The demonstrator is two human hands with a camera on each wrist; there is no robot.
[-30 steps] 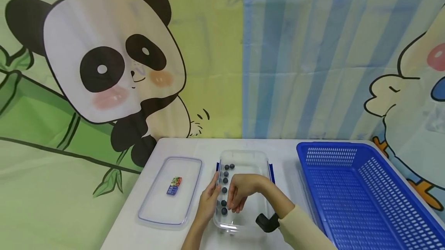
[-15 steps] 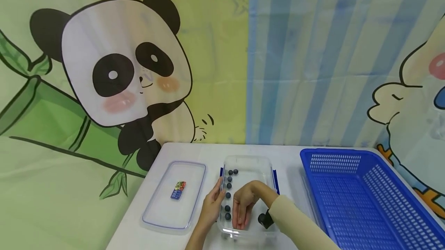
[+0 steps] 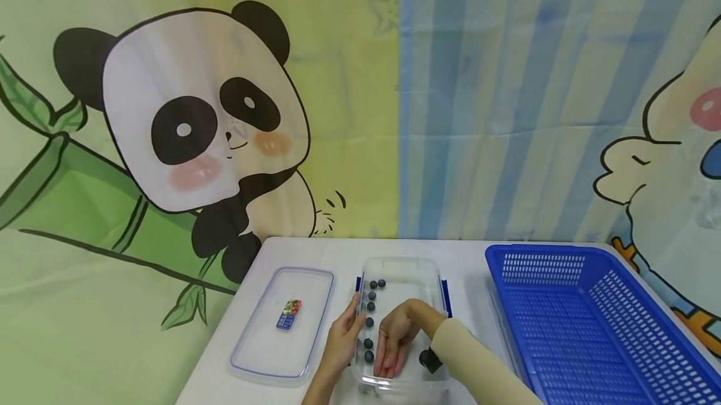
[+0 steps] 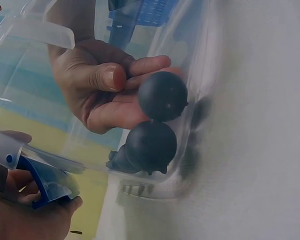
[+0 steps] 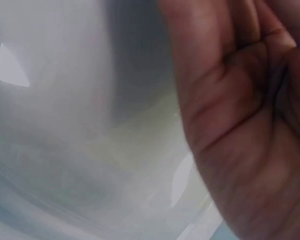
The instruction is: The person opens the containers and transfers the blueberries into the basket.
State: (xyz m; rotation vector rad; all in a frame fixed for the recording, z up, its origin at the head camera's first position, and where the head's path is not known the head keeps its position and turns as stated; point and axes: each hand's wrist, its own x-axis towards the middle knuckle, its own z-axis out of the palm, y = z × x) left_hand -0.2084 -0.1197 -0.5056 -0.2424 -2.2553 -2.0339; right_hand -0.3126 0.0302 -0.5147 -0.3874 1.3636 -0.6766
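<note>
A clear plastic container with blue side latches stands in the middle of the table. Along its left inner side lie several blueberries, mostly in a line. My left hand grips the container's left wall; in the left wrist view it is by the blue latch. Inside the container, my right hand points nearly straight fingers down at the floor near the front end. Through the wall, the left wrist view shows two large blueberries close before those fingers. The right wrist view has only the palm, blurred.
Left of the container lies its clear lid with a coloured label. At the right stands a large blue plastic basket. A printed curtain hangs behind the white table.
My right hand has moved toward the container's front end, its curled fingers straightening downward, then stayed there. The left hand keeps its place on the wall. The head view has tilted slightly.
</note>
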